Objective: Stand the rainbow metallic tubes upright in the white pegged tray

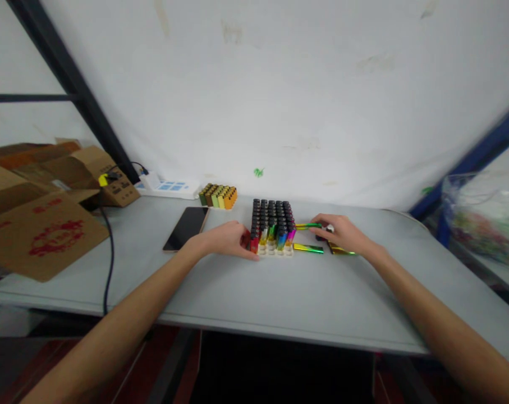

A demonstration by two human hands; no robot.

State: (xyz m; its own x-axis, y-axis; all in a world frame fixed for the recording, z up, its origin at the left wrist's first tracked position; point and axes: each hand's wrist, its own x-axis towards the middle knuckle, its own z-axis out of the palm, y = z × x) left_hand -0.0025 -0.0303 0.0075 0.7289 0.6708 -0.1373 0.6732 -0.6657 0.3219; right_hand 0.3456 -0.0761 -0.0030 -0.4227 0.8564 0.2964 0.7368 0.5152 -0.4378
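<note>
Upright lighters (273,213) with black tops and bright, clear-looking bodies fill most of a white tray (275,252). The front row of the tray shows bare slots. My left hand (233,238) is curled around the tray's front left corner by a red lighter (254,242), thumb along the front edge. To the right of the tray, my right hand (338,231) has its fingertips and thumb closed at the end of a shiny gold-and-green strip (303,226). Another such strip (308,248) lies flat nearer to me. A gold piece (340,249) is partly under my right hand, beside a dark piece.
A black-screened phone (187,228) lies left of the tray. Behind it stand a block of green, yellow and orange lighters (218,196) and a white power strip (174,188). An open cardboard box (44,224) with a black cable occupies the left; a clear plastic bag (485,219) the right.
</note>
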